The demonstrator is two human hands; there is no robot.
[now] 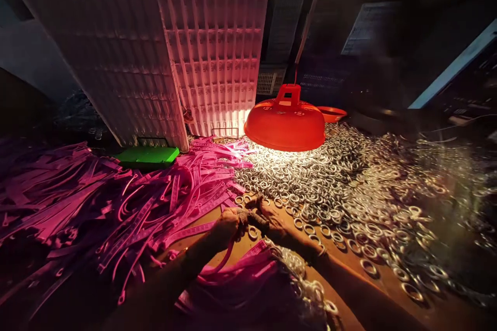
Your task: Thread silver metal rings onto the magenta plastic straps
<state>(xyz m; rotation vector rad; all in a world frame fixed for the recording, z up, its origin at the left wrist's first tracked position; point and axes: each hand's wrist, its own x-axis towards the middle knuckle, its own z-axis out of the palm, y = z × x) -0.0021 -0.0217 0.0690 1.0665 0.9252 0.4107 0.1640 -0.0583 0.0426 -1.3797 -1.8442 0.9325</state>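
Note:
My left hand is closed on a pink strap, which hangs below the fingers. My right hand meets it from the right, fingers curled together. What the right fingertips grip is hidden in shadow. Beneath both hands lies a loose silvery ring on the brown table. A large heap of such rings spreads to the right. On the left, pink straps with small looped ends lie piled up. Nearer my body is a bunch of straps with rings at their ends.
A red lamp shade hangs low over the rings, with an orange-red bowl behind it. Two ribbed, translucent panels stand upright at the back left. A green block sits before them. The far right is dim and blurred.

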